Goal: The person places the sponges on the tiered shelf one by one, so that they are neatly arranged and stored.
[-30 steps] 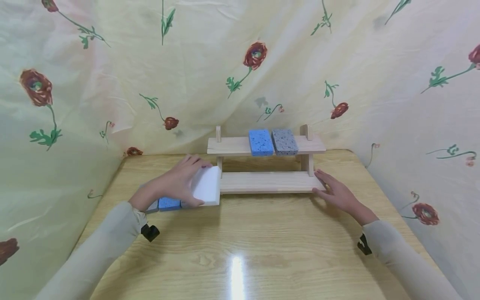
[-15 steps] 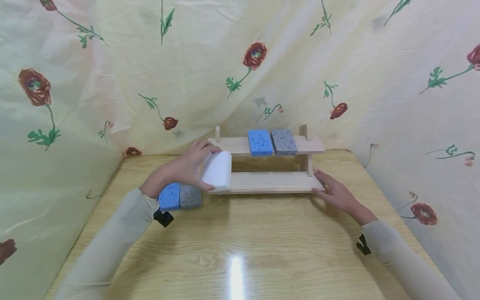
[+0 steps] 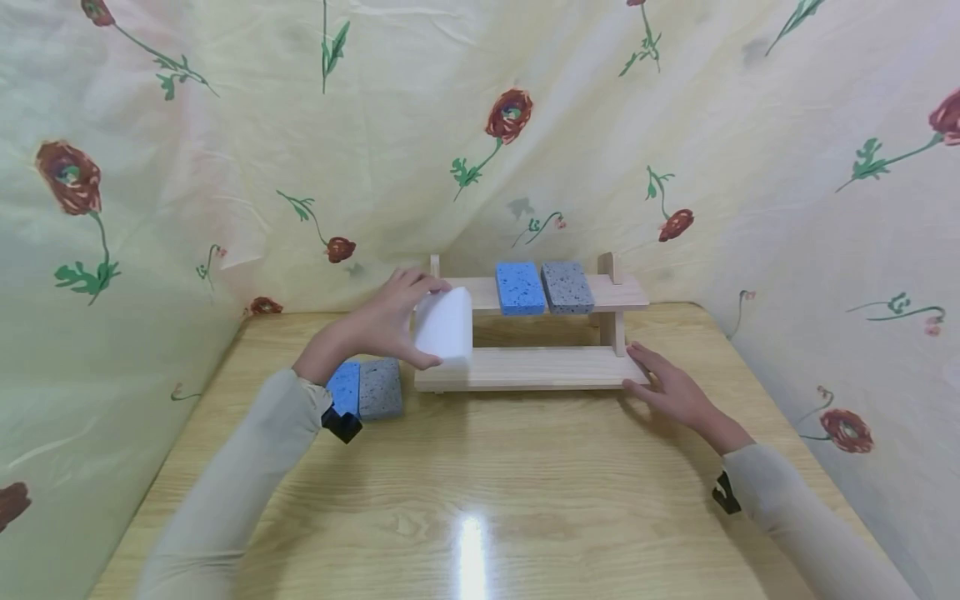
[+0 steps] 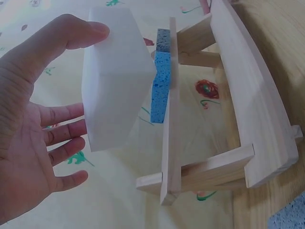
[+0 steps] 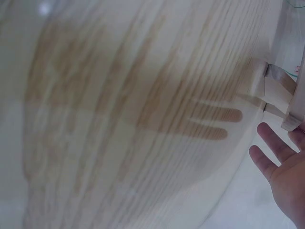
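Your left hand (image 3: 386, 323) grips a white block (image 3: 444, 327) near the wooden shelf (image 3: 547, 365), whose right end your right hand (image 3: 677, 395) touches, relaxed and unclenched.

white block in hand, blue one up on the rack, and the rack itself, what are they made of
White block: perhaps foam or plastic; smooth, matt, no visible grain. Blue block: probably sponge or pumice-like; dark pits or specks dot it. Rack: likely bare wood; pale, with grain streaks.
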